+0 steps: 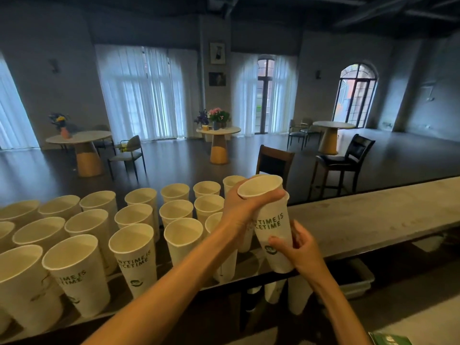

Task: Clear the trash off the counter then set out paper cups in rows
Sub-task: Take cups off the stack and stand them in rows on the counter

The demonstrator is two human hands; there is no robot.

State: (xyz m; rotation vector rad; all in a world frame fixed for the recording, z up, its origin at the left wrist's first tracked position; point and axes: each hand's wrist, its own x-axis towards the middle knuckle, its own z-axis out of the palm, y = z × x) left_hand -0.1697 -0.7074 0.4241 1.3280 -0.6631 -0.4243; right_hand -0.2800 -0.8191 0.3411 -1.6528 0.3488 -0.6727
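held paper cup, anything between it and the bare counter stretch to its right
Nothing visible does. The white paper cup, gripped by the left hand and right hand, sits beside the bare grey counter.

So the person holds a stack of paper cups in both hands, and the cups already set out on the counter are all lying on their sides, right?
Not quite. The head view shows the set-out cups standing upright, mouths open to the ceiling, in rows on the counter. The rest holds: the left hand and right hand both hold the stack of paper cups.
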